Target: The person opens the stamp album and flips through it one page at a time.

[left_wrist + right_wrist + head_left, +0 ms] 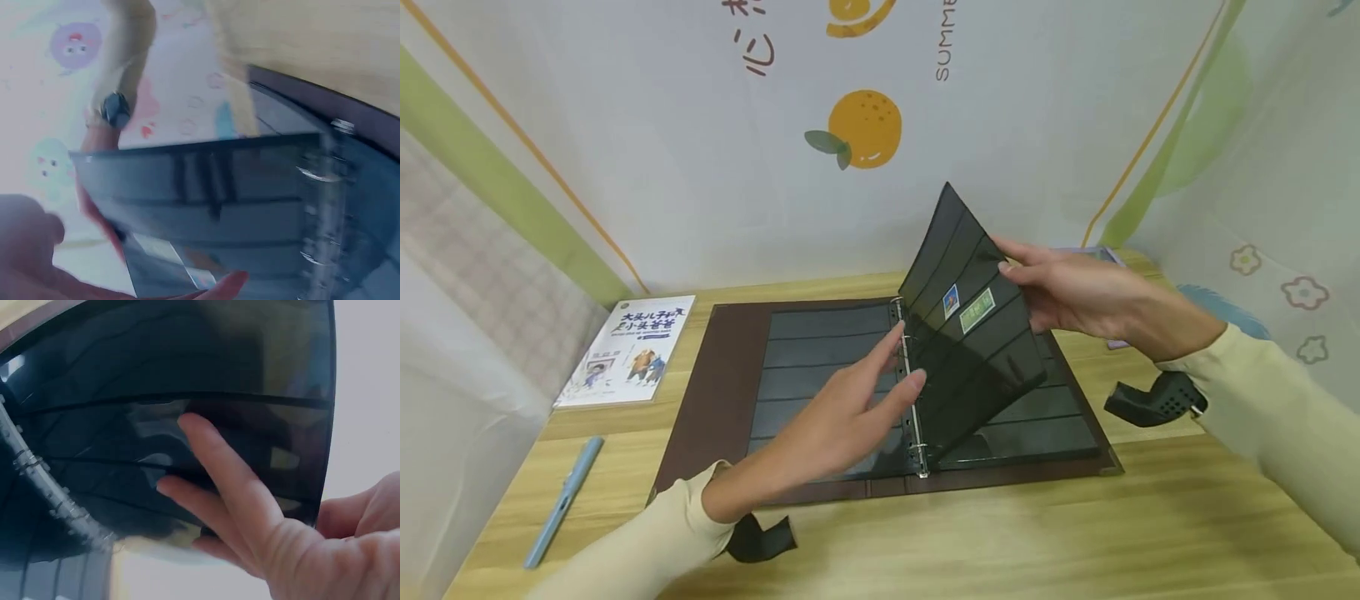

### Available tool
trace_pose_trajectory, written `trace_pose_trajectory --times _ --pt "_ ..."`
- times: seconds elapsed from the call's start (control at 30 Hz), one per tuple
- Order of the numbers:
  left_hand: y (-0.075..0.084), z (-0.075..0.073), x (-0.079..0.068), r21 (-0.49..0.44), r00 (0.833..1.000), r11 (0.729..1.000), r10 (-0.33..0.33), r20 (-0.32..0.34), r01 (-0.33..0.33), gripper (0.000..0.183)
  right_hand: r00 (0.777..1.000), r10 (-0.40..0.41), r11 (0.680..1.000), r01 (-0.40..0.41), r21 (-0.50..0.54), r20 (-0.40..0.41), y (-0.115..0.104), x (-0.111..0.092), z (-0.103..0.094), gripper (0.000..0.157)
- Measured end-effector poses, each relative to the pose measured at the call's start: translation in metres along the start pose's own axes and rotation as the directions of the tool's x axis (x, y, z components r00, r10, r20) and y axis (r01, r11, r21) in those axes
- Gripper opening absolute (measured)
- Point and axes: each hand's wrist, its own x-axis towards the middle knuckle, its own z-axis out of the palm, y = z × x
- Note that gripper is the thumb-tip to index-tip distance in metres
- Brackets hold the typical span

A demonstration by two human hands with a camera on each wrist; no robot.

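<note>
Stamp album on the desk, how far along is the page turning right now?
Done: the album lies open. In hand: the right hand holds a dark page halfway up, with two stamps showing, while the left hand rests at the rings. Left: laying that page flat.

The head view looks down and forward over the open binder (880,392). Both wrist views sit very close, sharing its lifted black page (970,333) (206,187) (187,425) toward 12 o'clock.

black page (970,333), brown binder (722,392), blue pen (561,500)
</note>
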Motion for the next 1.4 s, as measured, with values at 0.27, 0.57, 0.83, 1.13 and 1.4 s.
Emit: trace_pose_trajectory --times 0.27,0.57,0.83,1.13,1.4 --pt "0.045 -0.012 0.028 -0.054 0.998 0.998 -0.039 -0.042 0.036 0.070 0.999 0.036 0.997 -0.036 -0.076 0.010 -0.031 0.019 0.032 0.061" --pt "0.062 -0.030 0.024 -0.050 0.995 0.994 -0.097 0.014 0.098 0.060 0.994 0.077 0.992 -0.069 -0.105 0.075 -0.027 0.036 0.056 0.071" --pt "0.058 -0.040 0.014 -0.046 0.993 0.992 -0.115 0.021 0.116 0.064 0.992 -0.121 0.740 0.109 -0.664 0.028 0.043 0.038 0.051 0.062" --pt "0.052 -0.040 0.007 -0.136 0.988 0.979 -0.153 0.014 0.154 0.066 0.995 -0.037 0.333 0.095 -0.938 0.088 0.140 0.024 0.049 0.072" --pt "0.025 -0.069 -0.008 -0.176 0.970 0.959 -0.236 -0.064 0.221 0.065 0.993 -0.039 0.322 0.121 -0.939 0.115 0.142 0.026 0.048 0.073"
